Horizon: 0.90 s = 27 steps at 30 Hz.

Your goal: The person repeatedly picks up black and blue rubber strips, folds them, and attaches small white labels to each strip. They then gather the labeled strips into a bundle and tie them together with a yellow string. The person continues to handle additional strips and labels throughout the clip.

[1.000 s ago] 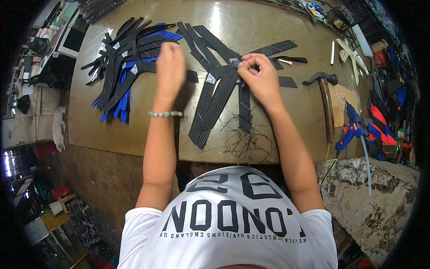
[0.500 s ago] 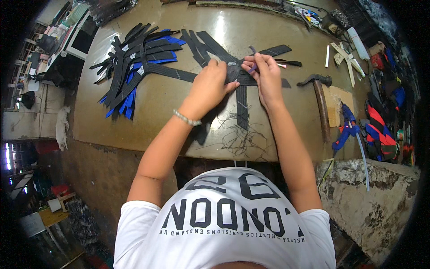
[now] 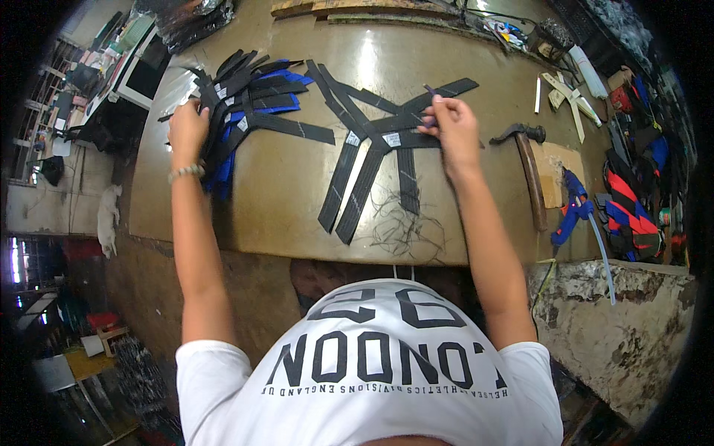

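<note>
At the left, my left hand (image 3: pixel 187 132) has its fingers curled over the outer edge of a pile of black strap pieces (image 3: pixel 242 100), some with blue undersides. Under the hand, the strap it grips is mostly covered. My right hand (image 3: pixel 455 134) is closed on a thin dark purple tool (image 3: pixel 429 89); most of it is hidden by the fingers, so its kind does not show. Beside that hand, joined black strap pieces (image 3: pixel 379 141) with small white labels lie overlapping on the table's middle, their arms spread in several directions.
Loose dark threads (image 3: pixel 405 230) are scattered at the near edge of the table (image 3: pixel 275 215). To the right lie a hammer (image 3: pixel 529 175), a board (image 3: pixel 559 167), a blue glue gun (image 3: pixel 573 208) and crossed pale strips (image 3: pixel 573 97). Wooden planks (image 3: pixel 372 11) run along the far edge.
My left hand has left the middle straps and moved left onto the pile. My right hand has shifted slightly right with the purple tool. Two strap arms now lie uncovered toward me.
</note>
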Available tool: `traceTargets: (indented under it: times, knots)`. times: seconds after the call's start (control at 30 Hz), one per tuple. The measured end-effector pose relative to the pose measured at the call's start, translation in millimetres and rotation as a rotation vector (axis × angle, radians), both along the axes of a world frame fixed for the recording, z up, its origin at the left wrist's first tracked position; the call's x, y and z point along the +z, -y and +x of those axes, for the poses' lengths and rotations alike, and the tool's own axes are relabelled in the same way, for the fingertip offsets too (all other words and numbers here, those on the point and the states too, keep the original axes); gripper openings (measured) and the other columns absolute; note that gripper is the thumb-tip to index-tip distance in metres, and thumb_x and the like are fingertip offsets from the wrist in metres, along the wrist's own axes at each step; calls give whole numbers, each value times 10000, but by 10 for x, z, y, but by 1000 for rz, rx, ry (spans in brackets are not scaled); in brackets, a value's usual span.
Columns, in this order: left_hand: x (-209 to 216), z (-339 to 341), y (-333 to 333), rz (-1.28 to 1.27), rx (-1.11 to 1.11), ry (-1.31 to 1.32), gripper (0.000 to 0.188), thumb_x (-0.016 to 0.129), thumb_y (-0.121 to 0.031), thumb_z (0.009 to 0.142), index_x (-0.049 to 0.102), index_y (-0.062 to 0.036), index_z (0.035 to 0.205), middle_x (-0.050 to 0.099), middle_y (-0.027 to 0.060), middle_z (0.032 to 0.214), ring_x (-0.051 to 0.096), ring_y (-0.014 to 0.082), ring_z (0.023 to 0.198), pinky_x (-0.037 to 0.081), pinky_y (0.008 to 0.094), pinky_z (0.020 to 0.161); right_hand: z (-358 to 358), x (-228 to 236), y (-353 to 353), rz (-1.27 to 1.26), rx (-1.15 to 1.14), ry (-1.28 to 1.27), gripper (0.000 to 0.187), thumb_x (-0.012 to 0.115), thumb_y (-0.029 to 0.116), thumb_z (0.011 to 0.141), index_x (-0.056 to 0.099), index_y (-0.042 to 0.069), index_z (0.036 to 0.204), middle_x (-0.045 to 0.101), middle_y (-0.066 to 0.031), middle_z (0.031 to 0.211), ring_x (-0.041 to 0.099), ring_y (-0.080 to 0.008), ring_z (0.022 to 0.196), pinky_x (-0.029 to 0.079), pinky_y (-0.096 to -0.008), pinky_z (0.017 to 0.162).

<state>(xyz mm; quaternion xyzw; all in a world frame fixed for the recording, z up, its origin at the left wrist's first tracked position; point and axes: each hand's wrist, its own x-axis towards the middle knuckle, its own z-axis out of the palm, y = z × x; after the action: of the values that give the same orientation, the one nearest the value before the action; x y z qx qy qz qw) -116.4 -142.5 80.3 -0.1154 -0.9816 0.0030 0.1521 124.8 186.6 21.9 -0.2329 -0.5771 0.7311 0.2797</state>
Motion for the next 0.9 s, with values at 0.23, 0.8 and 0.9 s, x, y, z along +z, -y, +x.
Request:
traceTargets:
  times: [0.23,0.8,0.9]
  knots:
    - [-443,1320,-1350,674,-862,434,225,668,-147,872,691,-34,1065,637,111,930,627,204,798,508,315,750,1055,246,-1083,602,-363,215,332,639,295,930,665,10,1100,615,9,782,491,-39,665,395,-204,580]
    - [-697,1339,-1504,696,-829,405,183,623,-150,902,601,29,926,605,171,830,594,306,739,469,372,682,38,-217,313,375,173,336,230,723,202,816,646,-8,764,607,-7,640,507,-55,570,408,-222,534]
    - [-712,1323,-1500,703,-813,423,193,612,-165,912,605,28,925,603,167,823,581,284,713,459,350,660,45,-225,307,359,153,334,236,725,211,798,655,-10,755,628,-34,622,539,-75,554,434,-241,530]
